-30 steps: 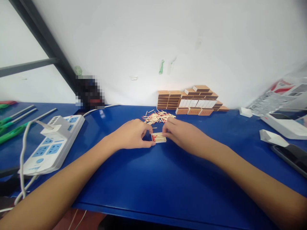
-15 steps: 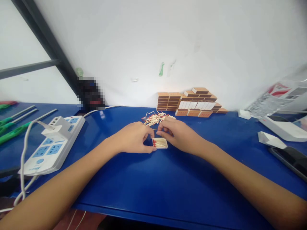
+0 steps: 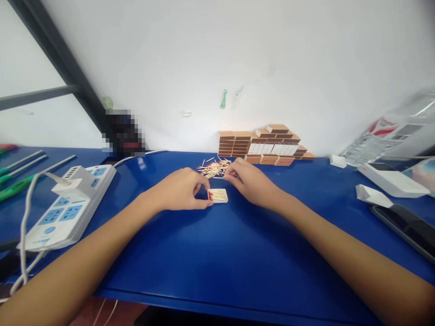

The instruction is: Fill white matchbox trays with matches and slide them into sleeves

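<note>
My left hand (image 3: pixel 185 190) has its thumb and fingers closed around the left end of a small white matchbox tray (image 3: pixel 222 201), which lies on the blue table. Several matches (image 3: pixel 219 195) lie lengthwise in it, their red heads toward that hand. Beyond the tray is a loose pile of matches (image 3: pixel 212 168), red heads pointing in mixed directions. At the pile's right edge my right hand (image 3: pixel 249 181) has thumb and fingertips pinched together. Whether a match is between those fingertips is too small to tell.
Matchboxes (image 3: pixel 234 144) are stacked against the wall behind the pile. On the left lie a power strip (image 3: pixel 76 203) with a white cable and green-handled tools (image 3: pixel 20 185). A plastic bottle (image 3: pixel 380 131), a white box (image 3: pixel 390 179) and a phone (image 3: pixel 404 226) are at the right.
My right hand has moved from beside the tray outward to the right edge of the match pile. My left hand stays on the tray. The whole view has shifted slightly.
</note>
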Available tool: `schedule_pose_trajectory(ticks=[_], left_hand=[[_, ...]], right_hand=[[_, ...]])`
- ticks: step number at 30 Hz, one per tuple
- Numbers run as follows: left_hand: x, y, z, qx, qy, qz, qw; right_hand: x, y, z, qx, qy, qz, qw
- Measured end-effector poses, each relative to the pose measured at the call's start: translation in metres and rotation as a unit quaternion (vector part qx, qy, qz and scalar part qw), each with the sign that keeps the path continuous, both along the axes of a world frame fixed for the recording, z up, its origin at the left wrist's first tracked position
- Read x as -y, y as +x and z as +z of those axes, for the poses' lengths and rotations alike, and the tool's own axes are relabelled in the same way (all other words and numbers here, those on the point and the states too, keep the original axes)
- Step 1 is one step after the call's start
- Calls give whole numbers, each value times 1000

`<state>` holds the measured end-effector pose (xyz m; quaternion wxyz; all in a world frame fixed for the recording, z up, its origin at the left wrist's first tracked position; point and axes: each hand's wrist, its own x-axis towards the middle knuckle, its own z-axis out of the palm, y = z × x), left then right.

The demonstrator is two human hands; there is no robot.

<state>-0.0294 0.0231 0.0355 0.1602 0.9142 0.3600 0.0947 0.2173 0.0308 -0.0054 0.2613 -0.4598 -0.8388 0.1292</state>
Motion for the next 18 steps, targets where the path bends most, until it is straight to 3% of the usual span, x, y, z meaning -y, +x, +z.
schedule_pose_trajectory(ticks=[11,15,18], left_hand=[[-1,4,-8,34,11,9,999],[6,9,-7,75,29,6,997],[12,14,-8,84,25,-3,996]], right_hand=[[31,4,13,4,-7,59,998],[28,33,18,-30,44,11,999],[22,61,13,-23,72,-43,996]])
